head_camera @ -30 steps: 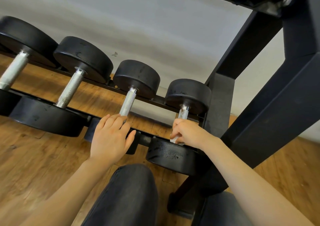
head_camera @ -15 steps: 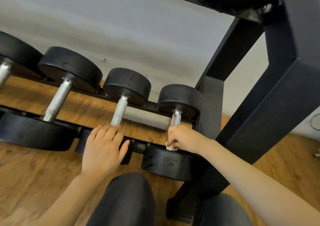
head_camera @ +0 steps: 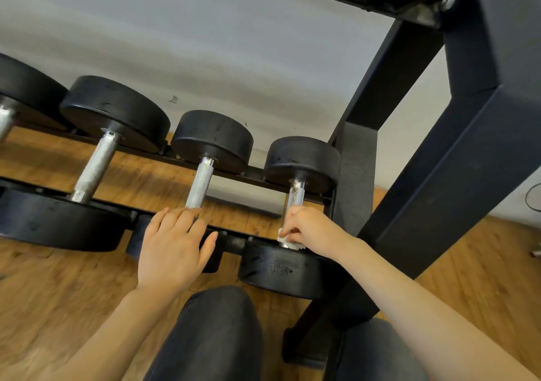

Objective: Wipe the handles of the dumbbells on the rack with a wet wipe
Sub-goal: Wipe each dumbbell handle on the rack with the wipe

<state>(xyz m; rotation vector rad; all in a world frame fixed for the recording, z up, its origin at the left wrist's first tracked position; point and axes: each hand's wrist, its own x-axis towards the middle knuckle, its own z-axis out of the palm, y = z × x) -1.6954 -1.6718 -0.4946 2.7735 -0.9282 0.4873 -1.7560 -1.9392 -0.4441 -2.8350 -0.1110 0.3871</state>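
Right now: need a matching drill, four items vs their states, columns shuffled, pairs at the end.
Column 1:
1. left hand
2. right hand
3. wet wipe
4. middle dumbbell handle

Column 2:
A. bare knurled metal, upper part uncovered
B. flat, fingers straight, resting on the middle dumbbell's near end
C. white, bunched at the base of the rightmost handle
D. curled round the wipe and rightmost handle

Pairs: 1-B, 2-D, 3-C, 4-A

Soft, even indoor light, faint shadows, wide-angle bending at the edges (lower-left floor [head_camera: 44, 307] blurred).
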